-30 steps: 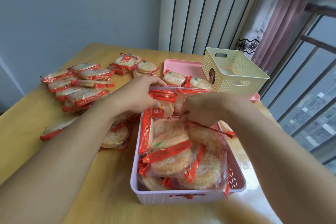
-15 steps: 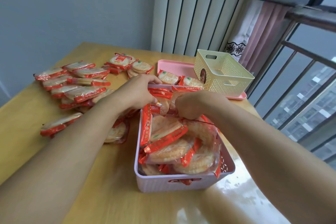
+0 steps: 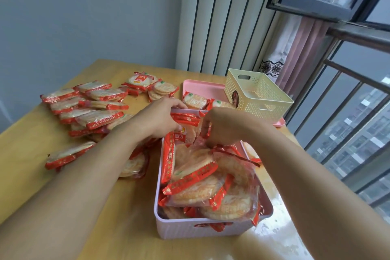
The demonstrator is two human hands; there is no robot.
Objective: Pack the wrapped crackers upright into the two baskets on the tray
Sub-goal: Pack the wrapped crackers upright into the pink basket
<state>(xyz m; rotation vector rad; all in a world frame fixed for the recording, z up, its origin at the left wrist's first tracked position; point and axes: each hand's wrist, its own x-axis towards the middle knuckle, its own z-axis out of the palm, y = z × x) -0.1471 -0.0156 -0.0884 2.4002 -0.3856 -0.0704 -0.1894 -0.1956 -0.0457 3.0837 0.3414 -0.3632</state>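
Note:
A lilac basket (image 3: 211, 228) stands near me on the wooden table, crammed with wrapped crackers (image 3: 196, 188) in red-edged packs, most lying tilted. Both hands work at its far end. My left hand (image 3: 160, 120) holds an upright cracker pack (image 3: 185, 135) against the basket's far left side. My right hand (image 3: 221, 131) pinches the red edge of a pack beside it. A cream basket (image 3: 257, 99) sits empty on the pink tray (image 3: 202, 88), with two packs (image 3: 195, 101) lying on the tray next to it.
Loose cracker packs (image 3: 88, 107) are spread over the table's left half, with more at the back (image 3: 152, 86) and one under my left forearm (image 3: 63, 156). A ribbed white panel, a curtain and a window railing border the table's right side.
The view has tilted up a little. Both hands stay at the lilac basket's far end, with small shifts of the fingers on the packs.

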